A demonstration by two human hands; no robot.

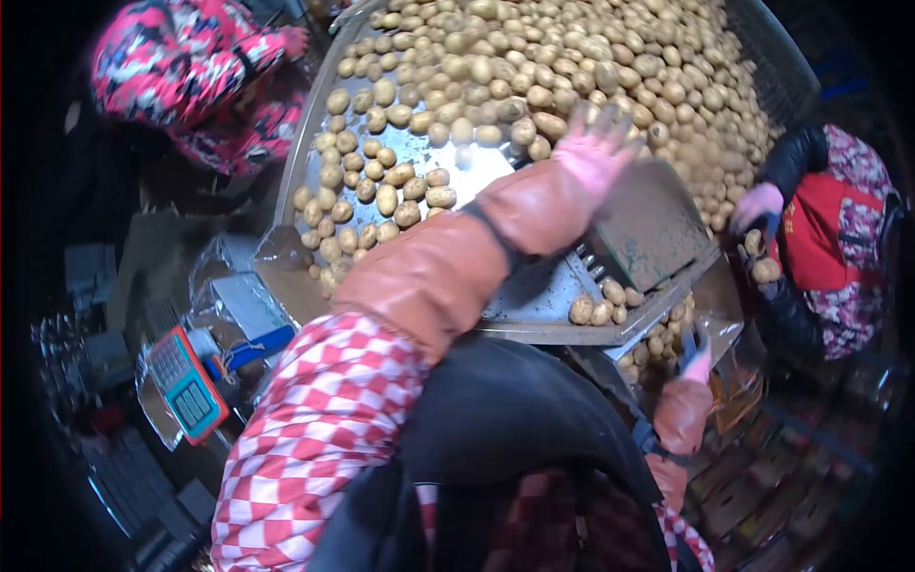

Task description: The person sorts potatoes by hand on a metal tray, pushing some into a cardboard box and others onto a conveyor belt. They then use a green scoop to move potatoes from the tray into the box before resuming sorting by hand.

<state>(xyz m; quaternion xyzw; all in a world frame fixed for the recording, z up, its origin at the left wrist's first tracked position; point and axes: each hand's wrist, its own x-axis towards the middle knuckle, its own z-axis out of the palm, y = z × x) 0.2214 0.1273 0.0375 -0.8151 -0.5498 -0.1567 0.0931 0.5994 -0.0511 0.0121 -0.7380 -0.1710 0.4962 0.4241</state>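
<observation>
My left hand (596, 148), in a pink glove with grey fingertips, reaches across the metal sorting table with its fingers spread. It is over the edge of a big heap of potatoes (658, 67), slightly blurred, and no potato shows in its grasp. Down at the right, my right hand (698, 360), gloved likewise, has its fingers stretched out beside potatoes (658, 351) in a container below the table edge. Both forearms wear brown sleeve covers. A dirty flat panel (653, 229) slopes just below my left hand, and a few potatoes (600, 305) sit in the corner near it.
Loose potatoes (381, 186) are scattered on the table's left side. A raised metal rim (572, 334) runs along the near edge. At left stands a scale with a keypad (186, 386) beside clear plastic. One person (191, 76) is at upper left; another (829, 238) holds potatoes at right.
</observation>
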